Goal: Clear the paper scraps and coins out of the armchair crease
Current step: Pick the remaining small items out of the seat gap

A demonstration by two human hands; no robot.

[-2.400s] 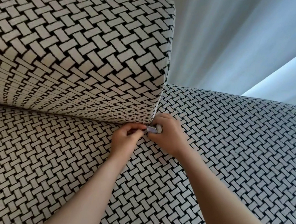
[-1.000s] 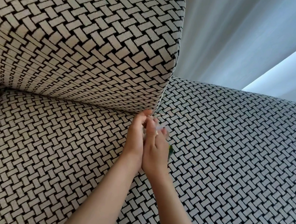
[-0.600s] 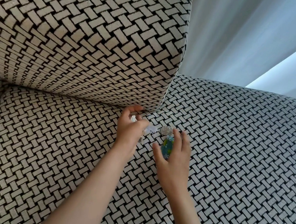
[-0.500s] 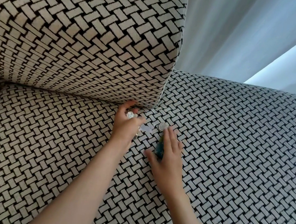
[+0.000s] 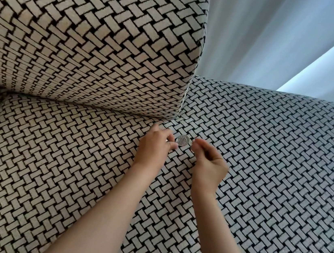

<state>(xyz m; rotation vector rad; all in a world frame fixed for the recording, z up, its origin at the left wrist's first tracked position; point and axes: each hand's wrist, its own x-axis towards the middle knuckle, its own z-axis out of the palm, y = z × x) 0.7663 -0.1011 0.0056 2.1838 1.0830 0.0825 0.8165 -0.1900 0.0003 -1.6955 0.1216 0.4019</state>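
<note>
Loose scrap that lay by the coin is gone, left hand now clenched on paper scraps, right hand curled, contents can't tell; coin sits clear of crease between both hands, likely the last pickup.

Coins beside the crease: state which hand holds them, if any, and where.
Neither. The coins lie on the seat between the left hand and right hand; whether either curled hand hides something cannot be told.
</note>
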